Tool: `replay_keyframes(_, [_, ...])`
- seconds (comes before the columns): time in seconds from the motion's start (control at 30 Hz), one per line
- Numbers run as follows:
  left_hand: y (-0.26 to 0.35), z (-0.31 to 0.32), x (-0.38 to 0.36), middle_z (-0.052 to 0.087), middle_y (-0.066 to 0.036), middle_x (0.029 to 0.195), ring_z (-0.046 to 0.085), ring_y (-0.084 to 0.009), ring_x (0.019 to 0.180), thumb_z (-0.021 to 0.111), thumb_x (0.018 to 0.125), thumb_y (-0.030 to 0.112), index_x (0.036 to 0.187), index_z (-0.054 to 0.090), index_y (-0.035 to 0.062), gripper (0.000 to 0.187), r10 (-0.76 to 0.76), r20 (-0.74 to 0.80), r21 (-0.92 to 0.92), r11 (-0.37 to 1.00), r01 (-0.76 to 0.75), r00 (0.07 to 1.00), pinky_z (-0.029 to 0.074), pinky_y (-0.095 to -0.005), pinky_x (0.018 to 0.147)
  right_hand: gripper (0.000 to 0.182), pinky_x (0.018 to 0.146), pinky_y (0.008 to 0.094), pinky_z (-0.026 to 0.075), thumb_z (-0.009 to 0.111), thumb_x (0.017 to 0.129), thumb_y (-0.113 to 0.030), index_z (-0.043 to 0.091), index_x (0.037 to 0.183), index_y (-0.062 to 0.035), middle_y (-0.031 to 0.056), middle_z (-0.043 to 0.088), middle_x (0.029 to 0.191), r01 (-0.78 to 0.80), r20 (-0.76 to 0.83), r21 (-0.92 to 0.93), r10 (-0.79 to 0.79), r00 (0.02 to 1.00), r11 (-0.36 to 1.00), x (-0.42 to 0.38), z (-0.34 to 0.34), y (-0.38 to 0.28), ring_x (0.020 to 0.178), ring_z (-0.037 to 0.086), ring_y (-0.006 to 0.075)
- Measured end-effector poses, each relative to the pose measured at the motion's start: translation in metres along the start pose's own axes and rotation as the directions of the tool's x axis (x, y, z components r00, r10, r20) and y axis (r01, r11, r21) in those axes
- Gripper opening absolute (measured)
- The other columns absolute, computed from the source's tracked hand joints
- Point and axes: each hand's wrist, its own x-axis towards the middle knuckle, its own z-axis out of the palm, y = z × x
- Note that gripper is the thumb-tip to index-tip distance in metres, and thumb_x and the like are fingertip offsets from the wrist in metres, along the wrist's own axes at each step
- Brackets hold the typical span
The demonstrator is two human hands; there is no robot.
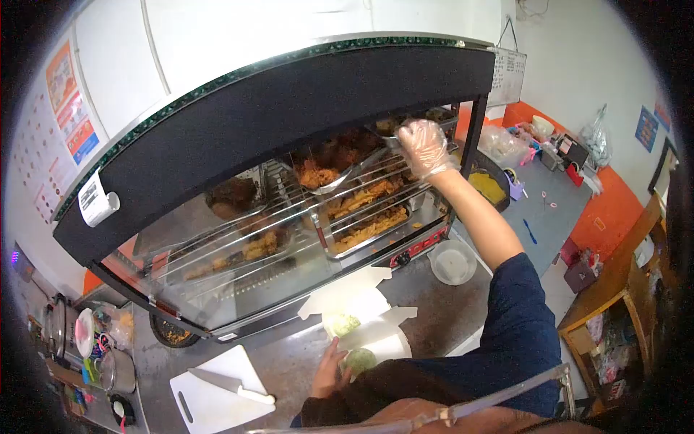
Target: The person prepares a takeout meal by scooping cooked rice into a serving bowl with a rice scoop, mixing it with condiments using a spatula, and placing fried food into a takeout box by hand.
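My right hand (426, 148), in a clear plastic glove, reaches into the upper right of the food warmer (289, 123). Its fingers are curled at the edge of a metal tray on the top rack; what they hold is hidden. My left hand (330, 372) is bare, low in the view, beside an open white paper box (387, 343). Pale green food (359, 360) lies in this box near my fingers. Just behind it, a second open box (354, 296) has more green food. Trays of fried food (369, 228) stand on the warmer's racks.
A white cutting board (217, 394) with a knife (224, 381) lies at the lower left. Right of the boxes is a clear round container (453, 262). A tray of yellow food (488, 188) stands past the warmer's right end. Pots (116, 370) are at far left.
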Motion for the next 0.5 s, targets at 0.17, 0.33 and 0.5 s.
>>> replay_keyframes(0.17, [0.001, -0.002, -0.003, 0.035, -0.021, 0.124, 0.04, -0.0352, 0.112, 0.061, 0.066, 0.002, 0.104, 0.046, 0.0015, 0.041, -0.072, 0.0, -0.061, 0.996, 0.072, 0.997, 0.036, -0.0374, 0.09, 0.038, 0.075, 0.0394, 0.04, 0.065, 0.055, -0.004, 0.049, 0.09, -0.0074, 0.0094, 0.051, 0.085, 0.077, -0.16, 0.098, -0.06, 0.985, 0.992, -0.024, -0.038, 0.001, 0.085, 0.05, 0.0298])
replay_keyframes(0.33, [0.004, -0.004, -0.002, 0.037, -0.02, 0.124, 0.04, -0.0336, 0.112, 0.059, 0.068, 0.003, 0.104, 0.047, 0.0018, 0.038, -0.077, -0.001, -0.015, 0.997, 0.077, 0.997, 0.035, -0.0366, 0.091, 0.043, 0.077, 0.0418, 0.041, 0.066, 0.052, -0.002, 0.049, 0.091, -0.0069, 0.0101, 0.053, 0.086, 0.107, -0.142, 0.128, -0.088, 0.986, 0.986, -0.071, -0.089, 0.005, 0.086, 0.051, 0.031])
replay_keyframes(0.5, [0.013, -0.004, -0.001, 0.04, -0.017, 0.12, 0.041, -0.0328, 0.11, 0.059, 0.068, 0.003, 0.103, 0.048, 0.0021, 0.037, -0.095, -0.006, -0.007, 0.995, 0.095, 0.995, 0.035, -0.0357, 0.091, 0.038, 0.077, 0.0435, 0.043, 0.065, 0.05, -0.001, 0.05, 0.084, -0.0066, 0.0105, 0.055, 0.086, 0.103, -0.277, 0.06, -0.083, 0.957, 0.993, -0.128, -0.14, 0.008, 0.086, 0.054, 0.0314])
